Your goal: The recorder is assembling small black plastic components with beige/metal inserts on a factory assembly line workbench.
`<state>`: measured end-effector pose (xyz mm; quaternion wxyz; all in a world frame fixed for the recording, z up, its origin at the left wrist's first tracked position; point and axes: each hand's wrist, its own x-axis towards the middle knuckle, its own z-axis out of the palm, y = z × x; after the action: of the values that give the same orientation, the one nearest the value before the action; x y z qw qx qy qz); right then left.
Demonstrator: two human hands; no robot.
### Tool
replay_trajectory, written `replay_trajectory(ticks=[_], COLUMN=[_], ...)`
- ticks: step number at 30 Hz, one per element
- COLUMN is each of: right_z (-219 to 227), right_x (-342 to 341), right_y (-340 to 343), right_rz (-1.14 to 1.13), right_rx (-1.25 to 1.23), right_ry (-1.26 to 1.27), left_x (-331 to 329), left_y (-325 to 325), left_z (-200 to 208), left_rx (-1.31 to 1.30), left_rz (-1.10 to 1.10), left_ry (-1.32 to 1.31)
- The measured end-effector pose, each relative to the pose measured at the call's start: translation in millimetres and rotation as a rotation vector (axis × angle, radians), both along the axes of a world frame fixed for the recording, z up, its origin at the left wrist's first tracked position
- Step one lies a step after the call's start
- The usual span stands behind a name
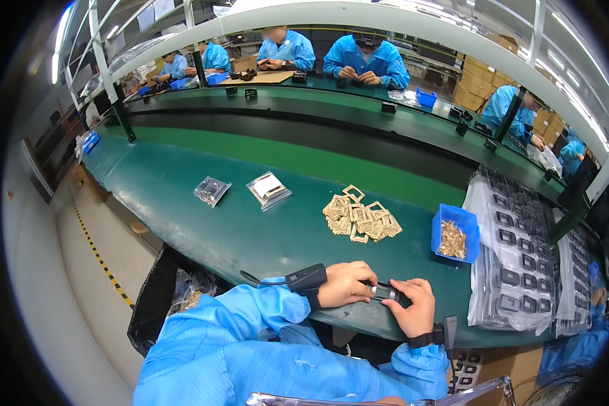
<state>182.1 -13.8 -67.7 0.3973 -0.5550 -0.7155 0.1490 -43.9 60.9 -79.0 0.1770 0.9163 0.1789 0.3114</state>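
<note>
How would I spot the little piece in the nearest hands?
Find the green worktop, then its heap of tan frames. At the near edge, the left hand and right hand grip a small part, blackish and grey where the frames are pale.

Bright ceiling lights [61, 39], strong fisheye bending, black corners

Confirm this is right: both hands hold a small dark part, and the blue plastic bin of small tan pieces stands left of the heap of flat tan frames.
Wrong side: in the head view, the blue plastic bin of small tan pieces stands right of the heap of flat tan frames. The left hand and right hand hold the small dark part.
</note>
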Motion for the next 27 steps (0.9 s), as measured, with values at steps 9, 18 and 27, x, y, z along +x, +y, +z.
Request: replay_trajectory(ticks=[9,18,27], right_z=[-10,-21,-34], right_x=[7,-1,-8], right_y=[7,9,14], right_rz=[-0.024,-0.187,-0.301], right_rx=[0.035,-0.218,-0.2], right_ry=[-0.064,0.233,0.284], left_x=[9,19,28], left_y=[-6,-1,19], left_z=[-3,25,-3], left_rx=[0.106,-0.284,-0.362], left_rz=[-0.06,0.361,0.399], left_ry=[0.035,-0.118,0.054])
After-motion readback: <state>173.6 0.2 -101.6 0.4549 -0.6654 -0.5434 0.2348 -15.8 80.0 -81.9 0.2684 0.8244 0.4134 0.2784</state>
